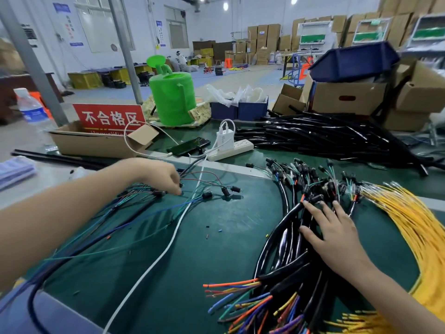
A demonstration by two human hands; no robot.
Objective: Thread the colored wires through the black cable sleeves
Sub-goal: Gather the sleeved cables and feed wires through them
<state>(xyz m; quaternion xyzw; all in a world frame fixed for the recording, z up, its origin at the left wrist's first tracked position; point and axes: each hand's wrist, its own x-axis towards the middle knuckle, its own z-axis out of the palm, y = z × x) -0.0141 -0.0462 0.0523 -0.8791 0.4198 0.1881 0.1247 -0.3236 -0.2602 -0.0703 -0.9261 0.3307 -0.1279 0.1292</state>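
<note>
Colored wires (139, 190) are pinched by the left hand (163, 175) on the green mat (228, 227). The sleeved bundle (281, 239) is pressed under the flat, spread right hand (334, 235). Black cable sleeves (325, 136) are piled behind; the red sign (109, 116) is marked 不合格区

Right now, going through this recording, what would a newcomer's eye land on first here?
Probably the bright green plastic watering can standing at the back, left of centre, and the thick fan of yellow wires along the right side. Nearer, the right hand lies flat on the bundle of black-sleeved cables, while the left hand pinches loose thin coloured wires at centre-left.
</note>
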